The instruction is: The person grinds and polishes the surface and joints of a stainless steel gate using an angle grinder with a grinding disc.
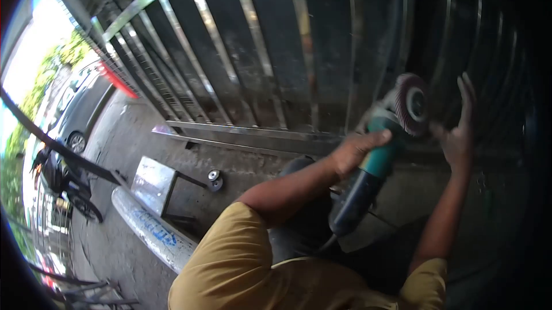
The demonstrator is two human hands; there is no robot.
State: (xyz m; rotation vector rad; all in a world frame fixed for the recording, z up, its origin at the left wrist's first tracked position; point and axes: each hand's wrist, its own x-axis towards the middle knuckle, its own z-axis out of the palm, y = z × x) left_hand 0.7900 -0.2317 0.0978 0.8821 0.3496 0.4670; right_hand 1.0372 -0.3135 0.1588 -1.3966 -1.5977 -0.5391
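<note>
My left hand [357,152] is wrapped round the teal and black body of an angle grinder [376,163], thumb on top. A round abrasive flap disc [402,106] is fitted at its upper end, facing right. My right hand [459,134] is raised to the right of the disc, apart from it, fingers stretched upward and holding nothing. Behind both hands stands a shiny metal railing [305,39] with upright bars and a curved top rail. The grinder's cord leaves its lower end near my lap.
A small metal-topped stool [154,182] stands on the floor at left, next to a grey cylinder [150,226] with blue writing. Small round discs [215,180] lie on the concrete floor. Farther left are a motorcycle [69,186] and a parked car [86,108].
</note>
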